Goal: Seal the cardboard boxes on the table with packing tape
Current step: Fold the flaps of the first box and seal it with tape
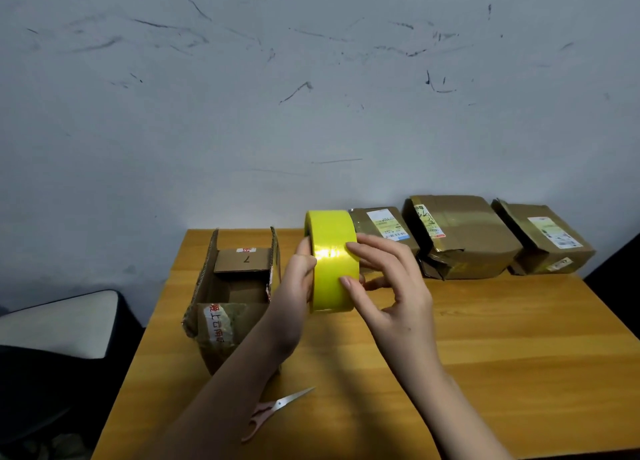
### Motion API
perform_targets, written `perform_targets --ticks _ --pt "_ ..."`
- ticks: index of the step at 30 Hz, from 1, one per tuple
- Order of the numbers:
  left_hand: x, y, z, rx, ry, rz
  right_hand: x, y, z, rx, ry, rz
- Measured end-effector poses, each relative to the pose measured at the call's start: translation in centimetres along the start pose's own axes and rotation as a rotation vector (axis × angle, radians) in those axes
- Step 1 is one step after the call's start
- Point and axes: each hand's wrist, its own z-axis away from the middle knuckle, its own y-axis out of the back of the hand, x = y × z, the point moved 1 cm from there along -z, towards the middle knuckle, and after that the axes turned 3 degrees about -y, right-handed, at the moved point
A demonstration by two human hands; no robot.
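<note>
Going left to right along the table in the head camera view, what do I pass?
Open cardboard box → yellow roll of packing tape, held up between both hands → three closed brown cardboard parcels along the back: first, second, third.

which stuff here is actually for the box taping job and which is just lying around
For the job: tape roll, gripped by the left hand and fingered by the right hand; open box; three boxes by the wall; scissors on the table.

Lying about: grey cushioned seat left of the table.
</note>
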Motion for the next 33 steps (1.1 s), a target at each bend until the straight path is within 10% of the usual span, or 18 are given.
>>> perform_targets --ticks 12,22,33 --pt "-1.0 0.6 -0.1 -0.049 -0.041 -0.252 -0.1 0.8 -2.5 -0.015 -0.156 -0.103" --pt "-3.5 0.6 -0.3 0.004 0.02 -0.264 3.0 -0.3 -1.6 0.075 0.248 0.446" --pt "-5.3 0.0 -0.1 -0.003 0.139 -0.268 5.2 0.1 -1.2 -0.124 -0.592 -0.233"
